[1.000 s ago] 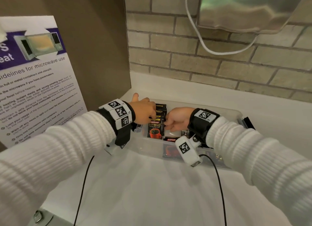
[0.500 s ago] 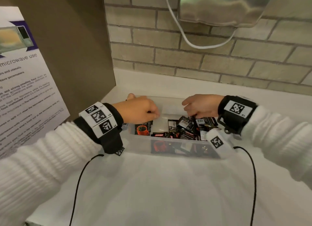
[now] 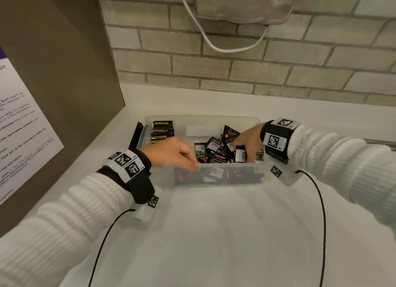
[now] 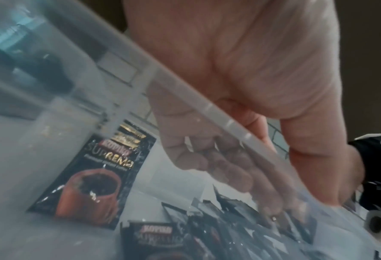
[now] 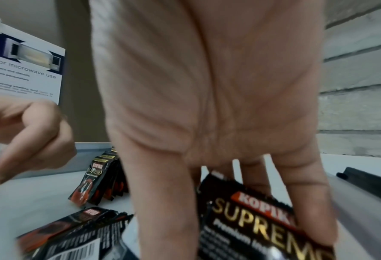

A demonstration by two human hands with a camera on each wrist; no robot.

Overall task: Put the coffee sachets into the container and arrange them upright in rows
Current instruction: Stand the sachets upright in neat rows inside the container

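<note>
A clear plastic container (image 3: 225, 120) sits on the white table (image 3: 214, 233) before the brick wall (image 3: 235, 57). Upright black coffee sachets (image 3: 162, 129) fill its far-left corner; loose black sachets (image 3: 218, 150) lie heaped at its right.

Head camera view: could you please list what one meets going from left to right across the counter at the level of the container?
Microwave-use poster → left hand → upright row of sachets in the container's far left corner → loose heap of sachets → right hand.
</note>
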